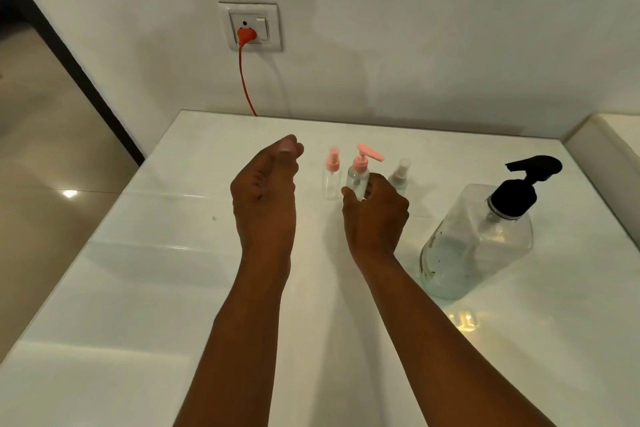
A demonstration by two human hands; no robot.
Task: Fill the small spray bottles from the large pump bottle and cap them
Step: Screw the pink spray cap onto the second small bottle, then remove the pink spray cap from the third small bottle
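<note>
Right hand: we see our right hand [375,210] with fingers and thumb wrapped round the lower body of the middle small bottle [358,177], which carries a pink pump top; we cannot tell whether it stands on the counter or is just lifted.
Left hand: our left hand [265,191] hangs above the counter [138,288] to the left of the small bottles, fingers loosely curled with the tips drawn together; it holds nothing that we can make out.
Small bottles: three stand in a row near the back of the counter. The left bottle [331,175] has a pink spray top and looks clear inside. The right bottle [400,175], with a pale top, is blurred and partly behind our right hand.
Large bottle: the big clear pump bottle [479,239] with its black pump head stands well to the right, apart from both hands, pump on.
Progress: we judge the job is at its start. All three small bottles wear their tops, and none shows liquid we can be sure of.
Left to do: by our reckoning, unscrew each top, pump liquid in from the large bottle, then screw the tops back on.
Surroundings: a red plug [246,35] sits in the wall socket [251,26] behind the counter.
</note>
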